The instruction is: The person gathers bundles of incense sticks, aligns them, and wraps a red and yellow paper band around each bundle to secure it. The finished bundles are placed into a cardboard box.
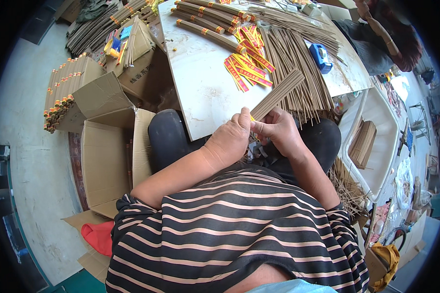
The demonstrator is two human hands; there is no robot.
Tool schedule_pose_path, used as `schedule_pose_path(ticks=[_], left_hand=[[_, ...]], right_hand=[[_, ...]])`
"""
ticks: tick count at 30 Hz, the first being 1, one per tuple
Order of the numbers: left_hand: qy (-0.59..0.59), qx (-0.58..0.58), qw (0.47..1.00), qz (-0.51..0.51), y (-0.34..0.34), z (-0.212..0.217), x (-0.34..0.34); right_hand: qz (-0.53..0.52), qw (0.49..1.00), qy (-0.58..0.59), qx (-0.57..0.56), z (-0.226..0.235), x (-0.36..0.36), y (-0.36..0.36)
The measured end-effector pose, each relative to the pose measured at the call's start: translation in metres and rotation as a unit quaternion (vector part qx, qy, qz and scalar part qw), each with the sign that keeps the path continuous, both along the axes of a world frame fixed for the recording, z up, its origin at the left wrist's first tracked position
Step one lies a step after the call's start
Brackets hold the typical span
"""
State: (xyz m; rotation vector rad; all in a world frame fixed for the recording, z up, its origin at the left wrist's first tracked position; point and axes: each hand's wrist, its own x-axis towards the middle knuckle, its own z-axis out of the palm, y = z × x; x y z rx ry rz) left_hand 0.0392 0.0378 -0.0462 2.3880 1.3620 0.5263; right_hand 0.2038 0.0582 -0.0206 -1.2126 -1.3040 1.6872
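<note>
A bundle of thin brown incense sticks point(280, 92) slants up and to the right over the near edge of the white table point(200, 95). Its lower end is gripped by my left hand point(233, 133), fingers closed. My right hand point(280, 131) pinches the same end from the other side, thumb toward the left hand. A sliver of yellow, like part of a paper label, shows between them; the rest is hidden by my fingers. Just beyond lie loose red-and-yellow paper labels point(249, 72). Loose incense sticks point(298, 63) spread out to the right, partly behind the bundle.
Labelled bundles point(208, 33) lie at the table's far side. A blue tape dispenser point(320, 58) stands right. An open cardboard box point(107, 161) is at my left, stacked bundles point(63, 93) beyond it. A white tub point(390, 146) holds sticks at right. Another person point(384, 36) is at upper right.
</note>
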Motion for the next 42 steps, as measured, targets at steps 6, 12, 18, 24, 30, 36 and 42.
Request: schedule_pose_path(ticks=[6, 12, 18, 24, 30, 36, 42], left_hand=[[-0.082, -0.054, 0.995, 0.004, -0.002, 0.012, -0.002], [-0.17, -0.167, 0.971, 0.006, -0.003, 0.036, -0.003], [-0.303, -0.178, 0.935, -0.047, -0.01, 0.025, -0.008], [-0.457, -0.433, 0.777, -0.022, -0.012, 0.036, -0.019], [-0.521, -0.531, 0.668, 0.005, -0.007, 0.026, -0.023], [-0.523, -0.553, 0.648, 0.027, -0.006, 0.028, -0.023], [-0.506, -0.532, 0.675, 0.072, -0.005, 0.032, -0.018]], right_hand=[[0.032, 0.999, 0.031, 0.018, 0.004, 0.002, 0.002], [0.038, 0.996, 0.078, 0.016, 0.007, 0.0, 0.002], [0.05, 0.988, 0.142, 0.036, 0.004, -0.001, -0.001], [0.074, 0.983, 0.162, 0.045, 0.007, 0.002, -0.001], [0.072, 0.985, 0.149, 0.051, 0.012, -0.001, -0.002], [0.08, 0.989, 0.103, 0.068, 0.007, 0.002, 0.001], [0.091, 0.989, 0.113, 0.024, 0.0, 0.008, 0.007]])
